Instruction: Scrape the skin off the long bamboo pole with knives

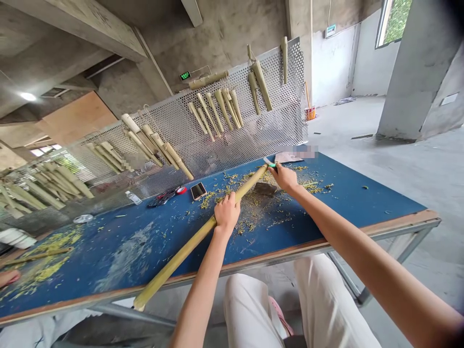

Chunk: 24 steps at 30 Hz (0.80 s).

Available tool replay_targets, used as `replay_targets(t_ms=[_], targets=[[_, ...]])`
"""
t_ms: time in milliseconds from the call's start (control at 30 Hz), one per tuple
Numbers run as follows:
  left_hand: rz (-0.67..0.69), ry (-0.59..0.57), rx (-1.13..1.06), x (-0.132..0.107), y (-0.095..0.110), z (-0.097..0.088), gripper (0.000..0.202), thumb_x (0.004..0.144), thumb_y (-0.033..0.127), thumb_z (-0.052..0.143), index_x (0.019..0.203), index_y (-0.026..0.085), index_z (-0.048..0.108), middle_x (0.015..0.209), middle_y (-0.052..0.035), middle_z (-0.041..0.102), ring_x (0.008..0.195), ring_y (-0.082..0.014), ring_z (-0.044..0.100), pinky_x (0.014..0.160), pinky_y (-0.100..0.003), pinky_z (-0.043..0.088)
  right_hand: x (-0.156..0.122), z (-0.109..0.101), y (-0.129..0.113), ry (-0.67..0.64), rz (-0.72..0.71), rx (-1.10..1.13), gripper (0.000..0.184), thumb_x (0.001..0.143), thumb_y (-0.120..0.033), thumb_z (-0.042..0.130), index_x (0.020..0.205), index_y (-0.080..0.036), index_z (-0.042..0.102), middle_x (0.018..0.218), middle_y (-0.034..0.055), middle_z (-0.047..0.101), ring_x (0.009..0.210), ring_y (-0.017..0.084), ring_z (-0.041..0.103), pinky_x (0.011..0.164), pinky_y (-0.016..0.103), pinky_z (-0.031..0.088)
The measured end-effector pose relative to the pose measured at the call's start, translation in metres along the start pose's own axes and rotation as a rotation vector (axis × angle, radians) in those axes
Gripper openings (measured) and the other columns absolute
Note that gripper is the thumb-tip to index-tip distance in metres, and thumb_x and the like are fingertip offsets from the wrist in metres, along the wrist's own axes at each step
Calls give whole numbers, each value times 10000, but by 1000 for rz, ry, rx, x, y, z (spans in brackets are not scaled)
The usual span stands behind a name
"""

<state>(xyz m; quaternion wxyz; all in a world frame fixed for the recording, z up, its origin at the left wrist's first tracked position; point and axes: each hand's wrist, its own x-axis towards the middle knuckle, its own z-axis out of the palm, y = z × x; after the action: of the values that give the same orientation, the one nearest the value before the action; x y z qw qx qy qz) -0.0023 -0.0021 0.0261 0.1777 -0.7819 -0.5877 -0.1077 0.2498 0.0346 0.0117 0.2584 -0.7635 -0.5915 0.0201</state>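
A long yellow-green bamboo pole (pixel 181 250) slants over the blue table, its near end sticking out past the front edge. Around its middle my left hand (pixel 227 211) is wrapped. At the pole's far end, my right hand (pixel 284 177) is closed on a green-handled knife (pixel 270 164), whose pale blade lies close to the bamboo. Whether the blade touches the pole I cannot tell. Yellow-green shavings (pixel 250 223) are scattered under and around the pole. A dark flat block (pixel 265 189) lies on the table just below the right hand.
On the blue table (pixel 362 193) lie a phone (pixel 198 191), red tape (pixel 181 190), dark tools (pixel 163 197) and a small bottle (pixel 133 197). Behind stands a perforated metal panel (pixel 217 154) hung with bamboo pieces. Another person's hand (pixel 9 277) is at the far left, near more shavings.
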Motion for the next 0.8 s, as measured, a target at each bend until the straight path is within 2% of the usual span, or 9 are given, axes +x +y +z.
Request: replay_targets(t_ms=[133,233,367,500,667,800], targets=[[-22,30,4,1,0,0,381,1057,410,428,1314,187,598,1168,-128,747,1015,-266,725,798,-319,514,6,-2,16,34,59,56,622,1071,-576,150,1209,-136,567,1033,199,751,895,298,713,655,309,410],[-24,43,20,2,-2,1,389,1061,426,411,1293,172,594,1155,-142,741,1007,-271,719,797,-325,509,7,-1,20,73,66,96,622,1061,-594,156,1239,-124,522,993,201,749,835,306,705,636,321,393],[2,116,66,3,-3,-1,401,1066,444,365,1240,190,622,1207,-148,706,1118,-288,668,883,-349,501,4,1,13,151,-50,105,572,1057,-583,195,1290,-136,465,1033,186,744,829,300,687,628,315,351],[3,124,77,5,-2,-3,431,1068,421,352,1282,147,608,1228,-182,696,1174,-310,634,972,-386,472,-1,1,4,163,-175,83,521,1076,-528,179,1250,-161,505,1177,178,715,860,279,672,608,295,302],[9,109,70,7,-2,-1,451,1072,418,348,1279,108,602,1223,-204,702,1145,-314,650,951,-391,474,-4,0,0,58,-262,51,526,1089,-512,166,1241,-169,536,972,123,747,761,247,658,581,286,262],[5,103,74,8,-3,1,446,1075,423,344,1239,111,617,1220,-202,702,1138,-313,656,936,-387,474,-5,-2,0,67,-304,14,579,1085,-530,126,1257,-170,546,972,130,750,765,247,663,591,288,261]])
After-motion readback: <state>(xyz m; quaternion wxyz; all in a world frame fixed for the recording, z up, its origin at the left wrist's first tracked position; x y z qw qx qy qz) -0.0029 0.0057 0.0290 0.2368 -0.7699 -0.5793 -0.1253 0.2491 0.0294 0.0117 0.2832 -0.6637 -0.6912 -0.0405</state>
